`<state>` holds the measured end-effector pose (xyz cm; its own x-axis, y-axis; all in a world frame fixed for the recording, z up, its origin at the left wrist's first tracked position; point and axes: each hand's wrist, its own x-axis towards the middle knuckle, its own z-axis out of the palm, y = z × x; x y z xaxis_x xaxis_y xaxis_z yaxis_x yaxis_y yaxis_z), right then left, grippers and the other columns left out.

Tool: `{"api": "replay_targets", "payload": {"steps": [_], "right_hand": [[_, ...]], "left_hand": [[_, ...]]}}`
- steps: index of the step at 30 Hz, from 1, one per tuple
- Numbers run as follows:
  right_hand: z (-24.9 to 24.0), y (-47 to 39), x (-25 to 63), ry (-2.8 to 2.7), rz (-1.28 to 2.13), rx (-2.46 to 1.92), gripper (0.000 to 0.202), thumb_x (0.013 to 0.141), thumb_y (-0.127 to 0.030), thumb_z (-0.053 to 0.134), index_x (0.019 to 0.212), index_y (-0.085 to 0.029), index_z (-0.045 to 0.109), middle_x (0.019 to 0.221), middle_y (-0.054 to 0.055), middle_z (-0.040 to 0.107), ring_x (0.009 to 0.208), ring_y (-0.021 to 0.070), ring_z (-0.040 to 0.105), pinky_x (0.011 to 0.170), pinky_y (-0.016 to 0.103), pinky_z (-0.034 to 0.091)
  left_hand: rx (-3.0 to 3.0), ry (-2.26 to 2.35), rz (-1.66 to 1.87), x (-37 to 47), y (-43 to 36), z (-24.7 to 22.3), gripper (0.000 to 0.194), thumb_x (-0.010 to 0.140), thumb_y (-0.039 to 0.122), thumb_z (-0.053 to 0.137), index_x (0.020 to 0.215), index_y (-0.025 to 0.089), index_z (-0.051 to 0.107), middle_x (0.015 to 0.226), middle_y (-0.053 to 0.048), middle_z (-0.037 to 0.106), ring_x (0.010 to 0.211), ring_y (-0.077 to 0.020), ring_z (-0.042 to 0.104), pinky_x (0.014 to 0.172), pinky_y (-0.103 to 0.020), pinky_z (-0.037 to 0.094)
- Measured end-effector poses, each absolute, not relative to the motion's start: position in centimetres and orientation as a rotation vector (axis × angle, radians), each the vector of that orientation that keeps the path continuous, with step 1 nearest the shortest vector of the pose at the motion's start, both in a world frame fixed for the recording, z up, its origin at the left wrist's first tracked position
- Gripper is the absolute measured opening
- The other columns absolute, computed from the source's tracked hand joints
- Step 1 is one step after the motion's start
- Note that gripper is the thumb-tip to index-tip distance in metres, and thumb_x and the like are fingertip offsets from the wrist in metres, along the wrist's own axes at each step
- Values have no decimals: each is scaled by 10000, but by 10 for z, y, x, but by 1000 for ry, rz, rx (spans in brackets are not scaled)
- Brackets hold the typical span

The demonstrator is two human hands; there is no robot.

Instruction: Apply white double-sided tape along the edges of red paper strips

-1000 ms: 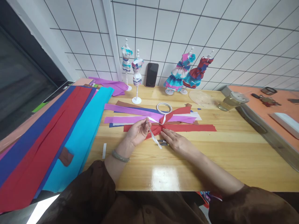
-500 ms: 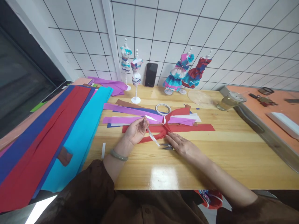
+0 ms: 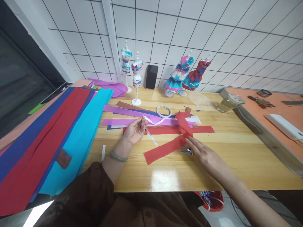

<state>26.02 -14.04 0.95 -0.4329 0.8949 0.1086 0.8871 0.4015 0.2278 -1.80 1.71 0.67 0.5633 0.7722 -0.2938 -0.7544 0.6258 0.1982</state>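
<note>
My left hand (image 3: 135,130) pinches a strip of white tape (image 3: 151,138), whose loose end hangs toward the table. From the pinch the tape curves back to the tape roll (image 3: 163,111) lying behind. Stretched fingers of my right hand (image 3: 201,149) press on a red crepe paper strip (image 3: 163,147), folded at an angle near the fingertips. Dark scissors (image 3: 186,151) poke out from under that hand, blades leftward, their handles hidden by it. Purple strips (image 3: 118,122), a flat red strip (image 3: 205,129), and blue, white and brown ones lie in layers behind the hands.
Wide crepe sheets (image 3: 78,142) cover the table's left side. Doll mannequins on stands (image 3: 136,78), a phone (image 3: 151,77) and dressed mannequins (image 3: 177,77) stand along the tiled wall. A glass jar (image 3: 229,103) sits near the orange surface (image 3: 258,116) at right.
My right hand has moved right, and the scissors and folded red strip went with it. The red strip has come away from the white tape, which now sags in a loose curve.
</note>
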Motion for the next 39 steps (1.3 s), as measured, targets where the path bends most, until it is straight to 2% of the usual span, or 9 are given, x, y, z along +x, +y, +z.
{"api": "replay_targets", "payload": {"steps": [5,8,12,17,21,24,27,32,39], "right_hand": [[-2,-178,268,2337,485,2149,588,730,22,342,1316,-16,330,1287,284,408,1148,342,461,865,452,464],[-6,-194,249,2480,181,2173,705,708,7,329,1385,-167,239,1360,179,367,1105,273,521,834,416,499],[-6,-186,203,2629,-400,2155,811,673,16,295,1399,-317,153,1449,36,218,1240,204,373,951,406,415],[-10,-147,153,2815,-679,2336,721,724,3,333,1390,-251,231,1468,77,120,1291,256,246,991,457,349],[-2,-127,137,2946,-905,2006,732,717,20,369,1366,-305,276,1466,1,151,1309,215,212,1029,398,316],[9,-119,149,2960,-823,1975,579,742,-14,401,1251,-285,448,1355,26,409,1237,186,380,986,330,380],[15,-105,181,2879,-671,2181,344,791,-93,392,1074,-231,533,1064,61,624,980,173,588,825,308,489],[19,-43,234,2563,-291,2594,205,799,-129,346,834,-178,542,959,95,637,899,202,592,761,338,462],[22,61,244,2104,-161,2705,172,759,-276,505,801,-125,574,773,132,647,801,239,597,700,316,408]], "left_hand": [[145,363,856,-18,11,17,166,826,93,438,831,78,603,644,-37,604,631,-63,615,529,-71,499],[307,395,844,-16,4,26,122,803,102,478,796,95,600,615,-26,600,599,-71,613,489,-78,488],[562,376,843,-13,-5,31,39,773,128,537,766,113,572,609,-19,602,582,-101,621,466,-119,488],[745,357,755,-12,-10,30,74,759,179,579,787,123,540,645,-30,618,627,-142,642,513,-175,505],[756,374,737,-13,-13,30,97,751,202,592,777,122,542,657,-22,616,634,-141,640,545,-196,510],[748,372,722,-12,-15,32,104,747,210,596,776,125,543,647,-20,614,622,-137,636,553,-204,510],[744,360,702,-10,-18,34,104,747,209,594,777,127,537,647,-26,616,618,-140,638,540,-198,504],[760,386,637,-5,-23,32,130,737,215,607,787,126,527,644,-37,620,612,-155,645,517,-193,500],[790,404,598,-4,-23,28,141,744,230,603,787,124,521,655,-43,622,621,-163,652,517,-188,500]]}}
